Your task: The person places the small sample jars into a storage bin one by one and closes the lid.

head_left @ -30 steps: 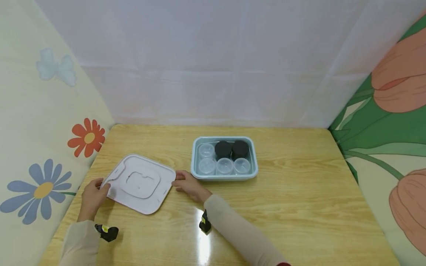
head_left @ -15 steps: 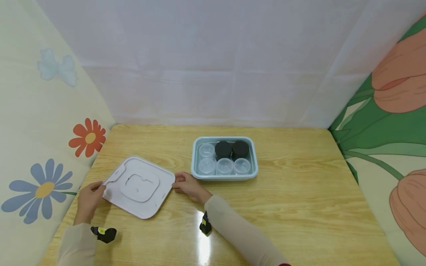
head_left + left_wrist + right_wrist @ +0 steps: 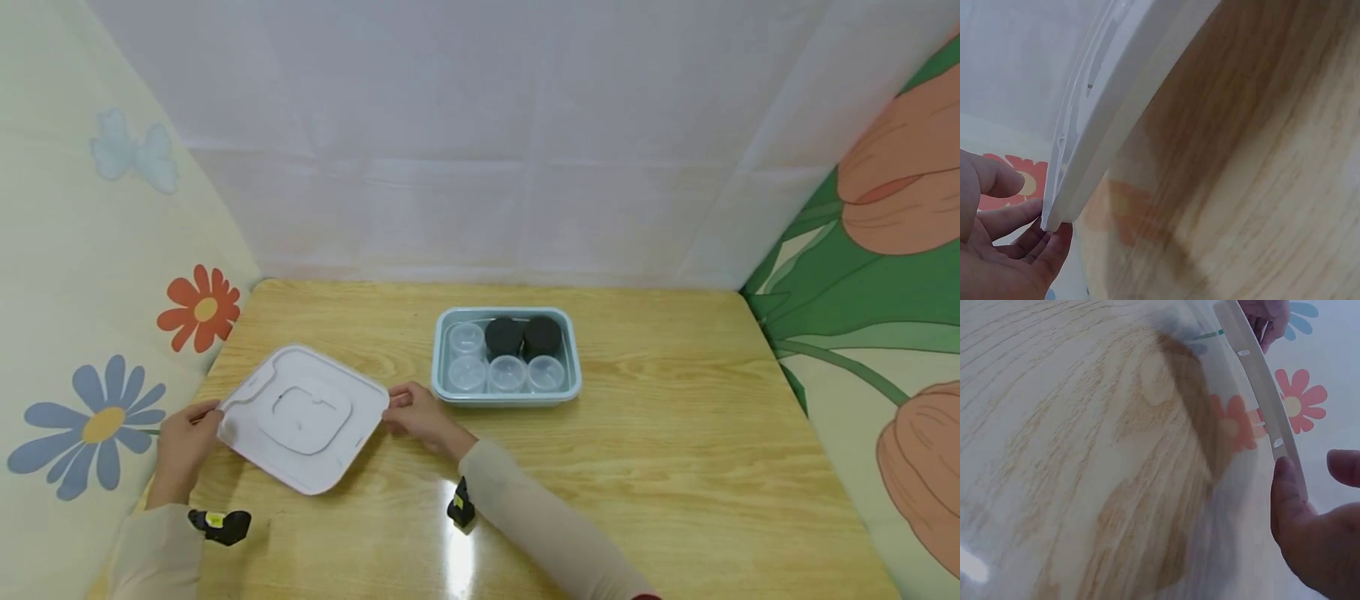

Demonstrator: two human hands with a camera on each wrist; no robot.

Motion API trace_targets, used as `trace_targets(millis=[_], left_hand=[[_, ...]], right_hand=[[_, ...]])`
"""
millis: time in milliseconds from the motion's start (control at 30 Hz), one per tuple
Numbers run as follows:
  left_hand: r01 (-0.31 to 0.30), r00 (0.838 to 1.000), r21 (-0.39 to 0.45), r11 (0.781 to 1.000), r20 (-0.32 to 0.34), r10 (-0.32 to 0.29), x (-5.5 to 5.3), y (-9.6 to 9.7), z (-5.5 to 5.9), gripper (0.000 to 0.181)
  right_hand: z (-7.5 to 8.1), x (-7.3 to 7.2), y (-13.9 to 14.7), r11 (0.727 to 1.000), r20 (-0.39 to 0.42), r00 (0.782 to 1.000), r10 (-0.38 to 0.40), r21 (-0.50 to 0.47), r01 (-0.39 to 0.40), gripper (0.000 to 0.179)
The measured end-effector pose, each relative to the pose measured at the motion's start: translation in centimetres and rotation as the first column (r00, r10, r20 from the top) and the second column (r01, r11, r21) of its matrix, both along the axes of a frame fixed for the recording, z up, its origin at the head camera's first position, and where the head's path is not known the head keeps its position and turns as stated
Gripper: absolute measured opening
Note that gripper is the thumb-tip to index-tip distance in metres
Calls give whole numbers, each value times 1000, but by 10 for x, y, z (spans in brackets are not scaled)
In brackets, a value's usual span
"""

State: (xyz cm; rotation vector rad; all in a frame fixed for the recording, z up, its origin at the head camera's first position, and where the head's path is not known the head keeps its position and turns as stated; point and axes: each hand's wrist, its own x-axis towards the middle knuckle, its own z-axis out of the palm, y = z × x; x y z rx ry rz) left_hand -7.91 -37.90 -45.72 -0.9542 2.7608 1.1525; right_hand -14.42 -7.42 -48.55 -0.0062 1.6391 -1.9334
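A white, rounded-rectangular plastic lid (image 3: 306,417) is held between both hands at the left of the table, raised a little above the wood. My left hand (image 3: 182,446) grips its left corner; in the left wrist view fingertips (image 3: 1055,247) touch the lid's rim (image 3: 1107,125). On the opposite corner, my right hand (image 3: 427,419) holds the rim, and the right wrist view shows a digit pressed along the edge (image 3: 1272,419). Just beyond the right hand stands a light blue tray (image 3: 506,400) with several clear small cups (image 3: 507,375) and two black-topped jars (image 3: 542,336).
The wooden table (image 3: 675,450) meets a white cloth backdrop (image 3: 480,167) at its far edge. A flower-printed cloth (image 3: 67,292) borders the left side, close to my left hand. Another printed cloth (image 3: 885,292) hangs on the right.
The lid has shifted slightly left, its left corner following my left hand, which moved left. My right hand has moved only slightly left. The tray and cups stay in place.
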Motion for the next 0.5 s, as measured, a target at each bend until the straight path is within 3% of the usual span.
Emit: trace_targets(millis=[267,500], left_hand=[[-59,997,12,998,-54,59,-5,7,12,49],[-89,995,36,995,-31,90,-9,12,22,51]], right_hand=[[14,-2,1,999,-31,999,-38,21,39,33],[29,-2,6,998,-52,997,-59,13,59,31]])
